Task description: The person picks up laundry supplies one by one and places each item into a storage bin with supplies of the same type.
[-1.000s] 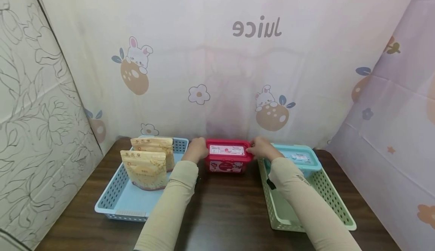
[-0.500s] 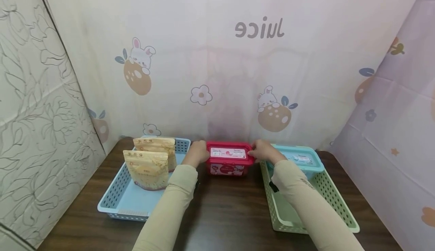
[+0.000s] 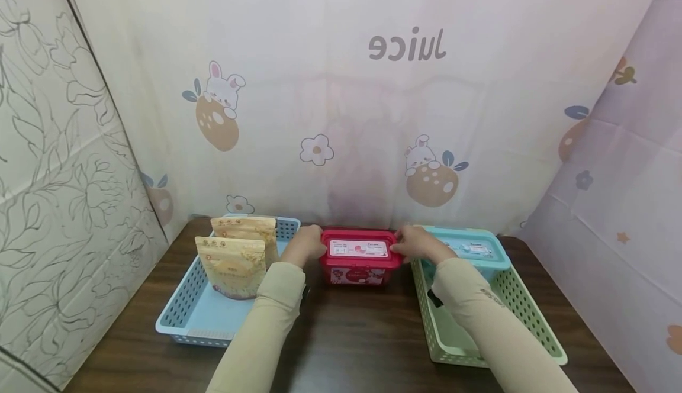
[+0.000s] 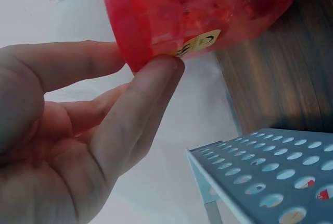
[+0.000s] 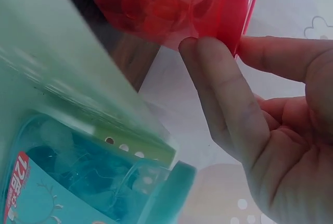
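A red lidded plastic box (image 3: 358, 263) with a white and pink label stands upright on the dark wooden table, between two baskets. My left hand (image 3: 305, 245) pinches the lid's rim at its left end, thumb and fingers meeting on the edge in the left wrist view. At the opposite end my right hand (image 3: 418, 244) pinches the rim in the same way. Through the see-through red wall (image 5: 156, 5), rounded red and clear pieces show in the right wrist view. The box's back side is hidden.
Left stands a light blue perforated basket (image 3: 178, 307) with two yellow pouches (image 3: 231, 269) upright in it. Right, a green basket (image 3: 533, 325) holds a turquoise lidded box (image 3: 476, 250) at its far end. A printed curtain (image 3: 362, 115) hangs behind.
The red box has come slightly toward me across the table, with both hands keeping their pinch on its lid rim. Baskets and pouches have stayed put; the head view has shifted a little.
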`<state>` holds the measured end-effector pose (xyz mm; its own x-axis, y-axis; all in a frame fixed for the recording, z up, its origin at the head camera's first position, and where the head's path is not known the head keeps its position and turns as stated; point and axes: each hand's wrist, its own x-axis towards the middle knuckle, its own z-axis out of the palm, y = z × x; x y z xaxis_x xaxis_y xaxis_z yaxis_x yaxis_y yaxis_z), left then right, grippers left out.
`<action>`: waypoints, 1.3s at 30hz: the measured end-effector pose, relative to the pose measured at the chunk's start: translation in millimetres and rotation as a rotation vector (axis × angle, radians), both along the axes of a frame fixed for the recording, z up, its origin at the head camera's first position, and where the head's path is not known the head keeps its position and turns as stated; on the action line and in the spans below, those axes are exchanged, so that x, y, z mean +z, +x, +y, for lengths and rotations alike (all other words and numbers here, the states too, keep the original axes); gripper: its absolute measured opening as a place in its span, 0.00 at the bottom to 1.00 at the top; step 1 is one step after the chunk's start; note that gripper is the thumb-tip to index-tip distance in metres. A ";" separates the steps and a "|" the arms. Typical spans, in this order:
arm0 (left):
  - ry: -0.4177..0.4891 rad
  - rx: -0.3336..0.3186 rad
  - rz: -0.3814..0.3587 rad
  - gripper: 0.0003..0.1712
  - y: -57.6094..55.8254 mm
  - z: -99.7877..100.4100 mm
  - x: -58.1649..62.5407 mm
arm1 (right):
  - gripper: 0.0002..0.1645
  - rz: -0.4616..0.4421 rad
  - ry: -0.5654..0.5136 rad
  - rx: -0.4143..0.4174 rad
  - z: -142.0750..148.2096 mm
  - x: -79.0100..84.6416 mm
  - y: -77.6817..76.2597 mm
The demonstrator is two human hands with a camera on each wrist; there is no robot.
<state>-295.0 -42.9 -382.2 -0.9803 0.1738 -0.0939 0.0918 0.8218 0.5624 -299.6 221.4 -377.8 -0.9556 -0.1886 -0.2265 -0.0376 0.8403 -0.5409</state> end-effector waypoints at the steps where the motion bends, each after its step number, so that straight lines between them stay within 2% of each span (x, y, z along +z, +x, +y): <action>1: 0.000 -0.009 0.001 0.12 1.5 -0.9 -0.8 | 0.24 0.001 0.003 0.005 -0.1 -0.8 1.8; 10: -0.024 -0.073 0.056 0.13 17.4 -7.4 -3.2 | 0.22 0.002 0.037 0.065 2.0 -1.1 18.5; 19: -0.012 -0.092 0.023 0.15 34.5 -13.0 -1.7 | 0.22 0.002 -0.014 0.086 3.3 -3.8 36.7; 27: 0.015 -0.137 0.037 0.26 45.4 -21.2 -5.5 | 0.22 0.045 -0.029 0.122 4.3 -6.0 53.3; 33: 0.027 -0.169 0.041 0.26 54.5 -26.7 -7.6 | 0.21 0.059 -0.017 0.131 2.5 -8.1 68.6; 39: 0.037 -0.207 0.031 0.26 62.3 -30.4 -6.9 | 0.22 0.073 -0.021 0.149 1.5 -2.7 78.9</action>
